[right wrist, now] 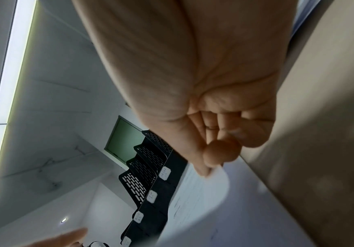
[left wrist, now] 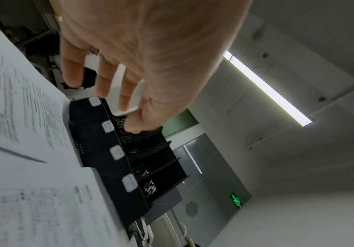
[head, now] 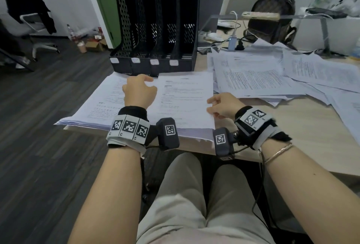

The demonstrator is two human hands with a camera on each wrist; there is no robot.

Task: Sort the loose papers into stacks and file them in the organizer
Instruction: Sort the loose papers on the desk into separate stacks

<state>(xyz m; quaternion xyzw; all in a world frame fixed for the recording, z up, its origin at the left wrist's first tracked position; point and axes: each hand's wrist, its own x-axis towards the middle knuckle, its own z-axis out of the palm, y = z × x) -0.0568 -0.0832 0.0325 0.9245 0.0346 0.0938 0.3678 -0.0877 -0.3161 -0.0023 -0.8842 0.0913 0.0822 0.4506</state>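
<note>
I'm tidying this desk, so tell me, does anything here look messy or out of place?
Yes. The papers right of the organizer lie fanned out at odd angles, overlapping instead of stacked. The left stack hangs over the desk's edge. The organizer's slots look empty. The right hand pinches the edge of the top sheet.

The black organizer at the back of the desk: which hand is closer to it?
Left. The left hand hovers over the paper stacks just in front of the organizer. The right hand is nearer the person, pinching the top sheet's right edge.
</note>
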